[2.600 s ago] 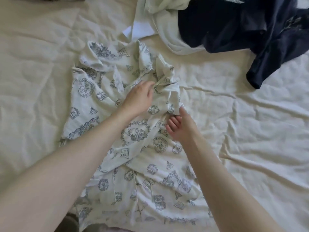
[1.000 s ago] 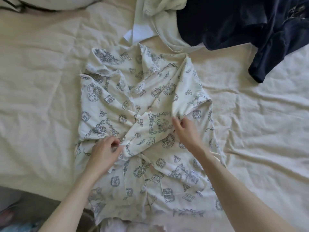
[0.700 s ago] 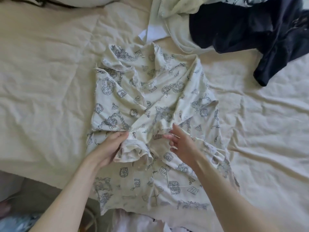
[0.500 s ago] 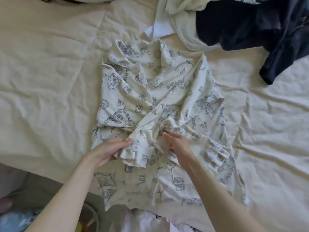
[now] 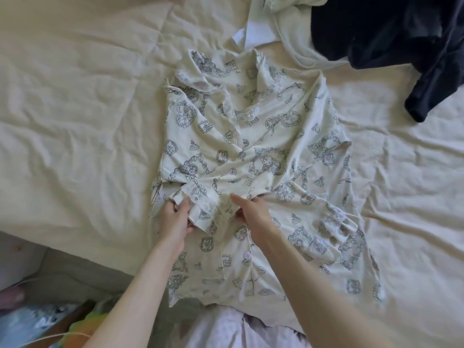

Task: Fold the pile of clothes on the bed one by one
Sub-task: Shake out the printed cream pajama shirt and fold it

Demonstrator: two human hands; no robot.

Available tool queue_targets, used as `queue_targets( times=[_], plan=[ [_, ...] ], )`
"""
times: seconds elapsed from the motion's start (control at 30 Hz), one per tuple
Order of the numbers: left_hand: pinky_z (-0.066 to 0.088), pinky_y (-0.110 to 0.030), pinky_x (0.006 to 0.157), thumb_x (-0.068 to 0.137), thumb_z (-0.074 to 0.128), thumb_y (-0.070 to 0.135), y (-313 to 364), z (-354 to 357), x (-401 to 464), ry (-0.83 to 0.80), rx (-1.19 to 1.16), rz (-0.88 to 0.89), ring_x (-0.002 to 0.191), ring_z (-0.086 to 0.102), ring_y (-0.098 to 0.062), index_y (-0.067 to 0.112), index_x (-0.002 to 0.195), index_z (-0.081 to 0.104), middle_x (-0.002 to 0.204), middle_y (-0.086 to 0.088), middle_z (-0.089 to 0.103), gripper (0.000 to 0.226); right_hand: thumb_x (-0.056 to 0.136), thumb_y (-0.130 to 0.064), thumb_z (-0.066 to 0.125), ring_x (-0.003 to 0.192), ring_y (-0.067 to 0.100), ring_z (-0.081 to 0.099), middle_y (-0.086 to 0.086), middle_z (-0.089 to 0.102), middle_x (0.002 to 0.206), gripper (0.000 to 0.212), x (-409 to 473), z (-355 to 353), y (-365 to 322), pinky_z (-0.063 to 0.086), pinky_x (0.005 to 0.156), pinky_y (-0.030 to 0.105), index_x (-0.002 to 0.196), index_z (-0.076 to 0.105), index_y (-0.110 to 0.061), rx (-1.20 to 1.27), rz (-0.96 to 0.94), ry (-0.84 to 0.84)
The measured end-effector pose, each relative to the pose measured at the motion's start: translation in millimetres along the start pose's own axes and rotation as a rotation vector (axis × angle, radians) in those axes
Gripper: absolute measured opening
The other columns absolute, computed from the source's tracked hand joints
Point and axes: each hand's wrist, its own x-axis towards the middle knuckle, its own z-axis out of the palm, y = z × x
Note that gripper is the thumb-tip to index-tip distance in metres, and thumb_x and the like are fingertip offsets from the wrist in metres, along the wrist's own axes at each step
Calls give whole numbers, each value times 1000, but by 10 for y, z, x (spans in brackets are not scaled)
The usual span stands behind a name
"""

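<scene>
**Printed pyjama top spread on bed, sleeve cuff held at centre**

The cream pyjama top [image 5: 251, 151], printed with grey-blue cartoon motifs and trimmed with lace, lies on the bed sheet [image 5: 75, 109] in the middle of the view, collar away from the person and hem toward them. Its button placket with one pale button [image 5: 248, 254] runs down the lower front. One sleeve is folded across the chest from the person's right to their left, and its lace-edged cuff [image 5: 200, 209] ends near the centre of the garment. The other sleeve [image 5: 334, 222] lies bunched on the person's right side of the top.

The left hand [image 5: 174, 222] grips the cuff, fingers curled around the fabric edge. The right hand [image 5: 251, 212] rests on the top just beside the cuff, index finger extended along the fabric and thumb tucked against a fold; the remaining fingers are hidden under the hand, so whether it pinches the cloth cannot be told.

Beyond the collar, at the far right of the bed, lie a pale green garment [image 5: 283, 33] and a dark navy garment [image 5: 391, 41], the navy one overlapping the green one. A white item [image 5: 253, 33] shows just beside the green garment. The bed edge runs across the lower left, with blurred coloured objects [image 5: 50, 322] below it.
</scene>
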Motion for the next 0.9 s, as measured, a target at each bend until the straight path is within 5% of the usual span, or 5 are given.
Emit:
queue_targets(
  times=[0.23, 0.33, 0.57, 0.8, 0.9],
  plan=[
    [56, -38, 64, 98, 50, 23, -131, -176, -46, 15, 105, 195, 83, 66, -22, 25, 86, 55, 88, 0, 67, 13, 95, -22, 53, 70, 15, 55, 3, 52, 82, 15, -299, 22, 326, 52, 58, 19, 104, 50, -10, 33, -132, 90],
    [56, -42, 70, 96, 53, 26, -218, -305, -42, 25, 118, 208, 85, 66, -22, 22, 86, 58, 91, 0, 69, 12, 94, -20, 54, 70, 18, 58, 3, 55, 78, 16, -379, 20, 452, 41, 46, 8, 84, 43, -25, 42, -174, 149],
    [57, -47, 76, 92, 55, 38, -330, -403, -14, -67, 189, 54, 92, 67, -30, 7, 116, 50, 107, -15, 64, 40, 90, -9, 61, 68, 15, 57, 9, 59, 79, 7, -351, 109, 604, 54, 66, 24, 92, 57, -3, 40, 35, -15],
    [48, -30, 78, 96, 51, 23, -272, -363, -161, 48, 289, 481, 94, 60, -22, 11, 104, 51, 99, -6, 63, 14, 86, -23, 65, 60, 17, 63, 11, 70, 74, 20, -288, 30, 514, 48, 58, 27, 78, 57, -7, -294, -43, 55],
    [56, -34, 70, 99, 44, 22, -321, -411, -224, 15, 262, 452, 86, 63, -23, 16, 107, 43, 98, 3, 58, 10, 88, -24, 61, 55, 11, 59, 5, 69, 70, 19, -269, -103, 471, 47, 53, 23, 76, 56, -10, -399, -99, 64]
  ],
)
